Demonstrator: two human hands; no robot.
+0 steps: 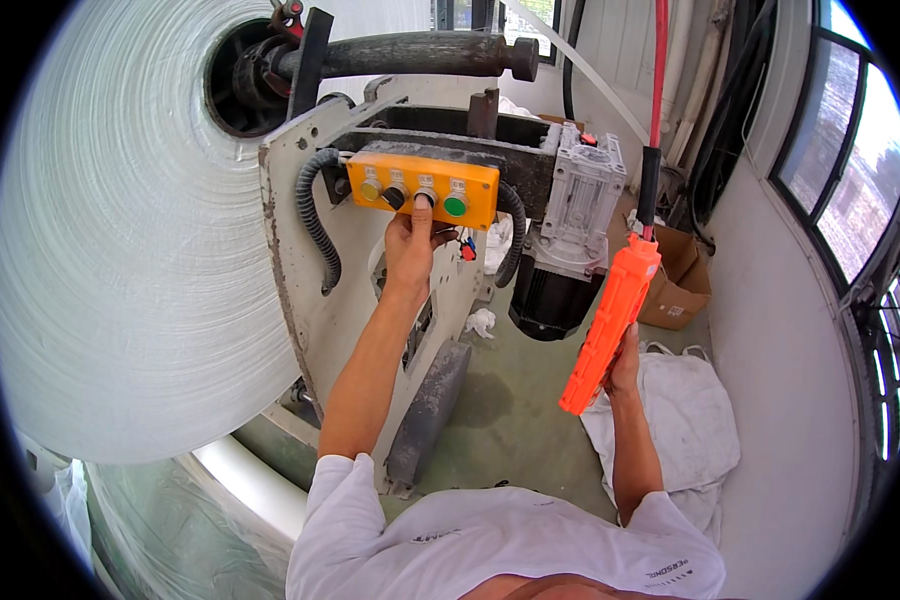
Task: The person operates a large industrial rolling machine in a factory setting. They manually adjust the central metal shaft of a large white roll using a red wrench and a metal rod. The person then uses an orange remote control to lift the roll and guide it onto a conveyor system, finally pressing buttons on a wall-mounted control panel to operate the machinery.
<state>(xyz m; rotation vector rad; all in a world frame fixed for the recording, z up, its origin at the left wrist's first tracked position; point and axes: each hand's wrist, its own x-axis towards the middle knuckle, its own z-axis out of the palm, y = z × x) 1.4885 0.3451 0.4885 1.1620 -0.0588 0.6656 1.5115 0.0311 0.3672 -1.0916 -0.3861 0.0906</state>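
A yellow control box with a row of several buttons and knobs is fixed to the front of a machine frame. My left hand is at its lower edge, the thumb pressed on the third button and the fingers curled underneath, partly hidden. At the right, my right hand is closed around an orange pendant control, held tilted with its top leaning away to the right. A black sleeve and a red cable run upward from the pendant. Its buttons do not show from here.
A huge roll of white sheet material fills the left on a dark shaft. A motor with gearbox sits right of the control box. White sacks and a cardboard box lie by the right wall.
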